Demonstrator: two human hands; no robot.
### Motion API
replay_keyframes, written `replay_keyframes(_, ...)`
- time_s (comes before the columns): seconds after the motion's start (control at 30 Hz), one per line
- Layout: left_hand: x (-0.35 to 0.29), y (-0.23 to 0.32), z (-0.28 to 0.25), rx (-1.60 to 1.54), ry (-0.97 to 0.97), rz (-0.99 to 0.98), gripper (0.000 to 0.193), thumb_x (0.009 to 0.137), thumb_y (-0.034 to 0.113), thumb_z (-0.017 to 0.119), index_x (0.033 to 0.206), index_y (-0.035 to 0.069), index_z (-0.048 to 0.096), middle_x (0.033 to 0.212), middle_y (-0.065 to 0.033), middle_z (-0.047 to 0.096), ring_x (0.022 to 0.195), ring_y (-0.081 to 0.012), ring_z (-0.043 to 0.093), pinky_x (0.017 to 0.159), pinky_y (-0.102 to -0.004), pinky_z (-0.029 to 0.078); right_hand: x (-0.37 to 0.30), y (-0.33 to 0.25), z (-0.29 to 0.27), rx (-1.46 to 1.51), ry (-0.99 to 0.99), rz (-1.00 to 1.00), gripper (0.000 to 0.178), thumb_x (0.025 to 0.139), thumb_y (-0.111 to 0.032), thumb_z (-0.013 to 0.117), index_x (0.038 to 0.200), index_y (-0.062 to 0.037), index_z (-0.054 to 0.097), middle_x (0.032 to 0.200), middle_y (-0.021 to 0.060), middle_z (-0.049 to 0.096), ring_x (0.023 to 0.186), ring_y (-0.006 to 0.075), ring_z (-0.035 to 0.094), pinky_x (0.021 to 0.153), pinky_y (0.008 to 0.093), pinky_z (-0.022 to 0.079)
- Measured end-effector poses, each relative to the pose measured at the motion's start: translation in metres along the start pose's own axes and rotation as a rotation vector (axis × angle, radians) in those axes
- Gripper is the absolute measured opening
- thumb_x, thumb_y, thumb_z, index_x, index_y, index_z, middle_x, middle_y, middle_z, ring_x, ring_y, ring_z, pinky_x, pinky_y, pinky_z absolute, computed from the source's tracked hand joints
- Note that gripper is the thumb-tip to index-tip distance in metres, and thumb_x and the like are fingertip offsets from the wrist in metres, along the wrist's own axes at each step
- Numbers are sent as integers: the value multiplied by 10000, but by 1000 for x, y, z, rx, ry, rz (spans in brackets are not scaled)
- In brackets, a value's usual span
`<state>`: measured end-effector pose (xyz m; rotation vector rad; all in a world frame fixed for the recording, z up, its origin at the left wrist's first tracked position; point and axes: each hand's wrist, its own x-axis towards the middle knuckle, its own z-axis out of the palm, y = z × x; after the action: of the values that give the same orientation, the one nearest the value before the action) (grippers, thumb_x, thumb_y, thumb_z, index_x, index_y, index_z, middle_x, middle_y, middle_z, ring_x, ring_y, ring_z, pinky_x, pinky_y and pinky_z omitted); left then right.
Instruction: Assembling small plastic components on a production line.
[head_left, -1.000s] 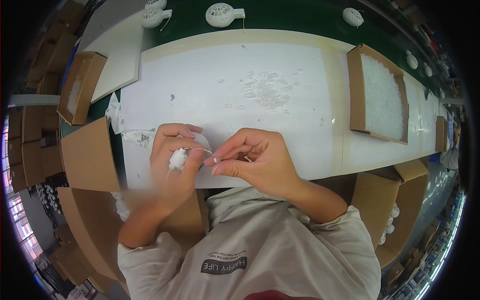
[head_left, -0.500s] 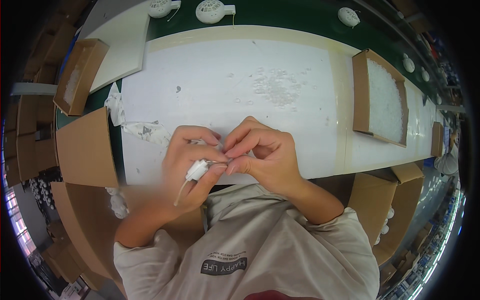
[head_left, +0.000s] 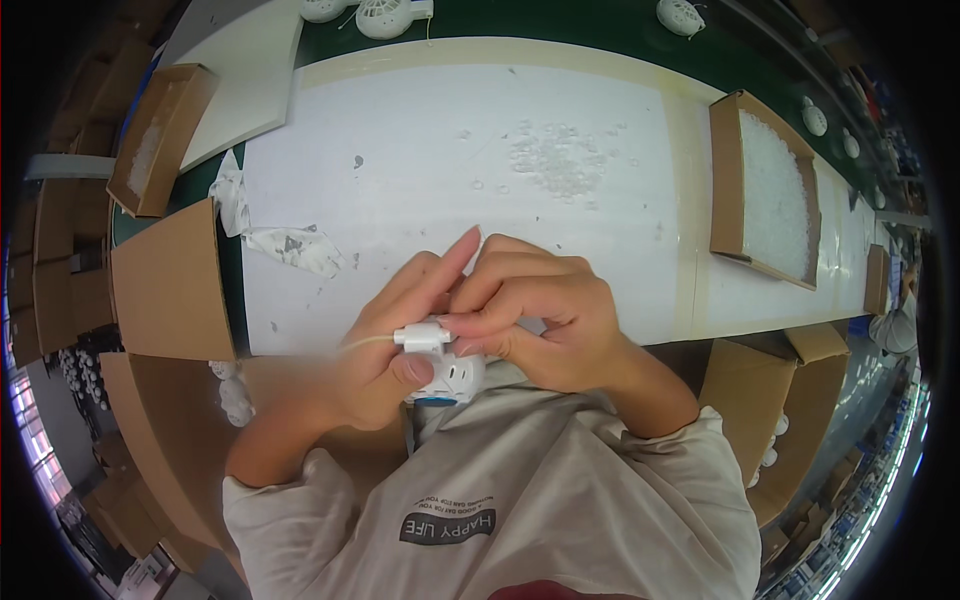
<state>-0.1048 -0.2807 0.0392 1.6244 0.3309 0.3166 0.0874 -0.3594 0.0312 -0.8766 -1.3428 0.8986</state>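
Observation:
In front of my chest, just over the table's near edge, I hold a white plastic vented housing (head_left: pixel 464 376) with dark slots and a blue patch on its lower edge. A white block-shaped neck (head_left: pixel 424 336) sticks out of it, and a thin pale cord runs left from the neck. My left hand (head_left: pixel 385 345) is closed round the housing, its thumb pressed on the side and its index finger stretched upward. The fingers of my right hand (head_left: pixel 535 315) are pinched together against the neck's right end; whatever small thing they grip is hidden.
Small clear pieces (head_left: pixel 560 160) lie scattered on the white table sheet (head_left: pixel 420 130). A cardboard tray of clear pieces (head_left: pixel 730 180) stands right, another tray (head_left: pixel 180 130) far left. Similar white housings (head_left: pixel 384 18) sit on the green belt (head_left: pixel 560 22). Open cartons (head_left: pixel 165 420) flank me.
My left hand has turned, bringing the housing's slotted side and blue patch into view and its neck level. My right hand stays pinched, now at the neck's end. The view has shifted slightly.

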Motion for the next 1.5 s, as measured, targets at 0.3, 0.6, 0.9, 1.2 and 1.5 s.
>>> replay_keyframes(0.3, -1, 4, 13, -577, -74, -318, 886, 997, 527, 495, 1569, -16, 89, 1419, -158, 457, 1245, -184, 481, 1031, -306, 390, 7, -16, -19, -529, -201, -149, 151, 702, 6, 791, 803, -33, 686, 789, 72, 658, 701, 229, 600, 596, 316, 476)
replay_keyframes(0.6, 5, -2, -8, -400, -4, -465, 687, 1023, 320, 514, 1548, -13, 224, 1347, -150, 542, 1206, -233, 568, 1037, -344, 435, 29, 4, -59, -888, 100, 8, 175, 745, -41, 753, 918, -51, 733, 886, 37, 654, 884, 260, 548, 792, 376, 459)
replay_keyframes(0.9, 18, 3, -10, -755, 153, -356, 719, 966, 365, 593, 1527, 54, 269, 1238, -132, 539, 1022, -318, 651, 750, -366, 580, 36, 53, -37, -1322, -59, -24, 125, 751, -86, 772, 874, -76, 753, 843, 12, 629, 940, 268, 507, 813, 368, 429)
replay_keyframes(1.2, 9, -6, -8, -380, 383, -201, 357, 1022, 297, 527, 1273, 61, 429, 1178, -95, 512, 1032, -181, 567, 816, -324, 535, 24, -1, -31, -590, 203, 134, 117, 778, 41, 751, 874, -26, 746, 845, 71, 691, 792, 197, 602, 702, 307, 486)
replay_keyframes(1.5, 9, -13, -5, 59, 446, -42, 321, 1022, 278, 540, 1233, 54, 448, 1181, -80, 495, 1087, -160, 464, 996, -296, 346, -12, -2, 3, -38, 233, 241, 185, 842, 103, 705, 1022, 59, 694, 967, 160, 724, 870, 174, 683, 773, 265, 542)
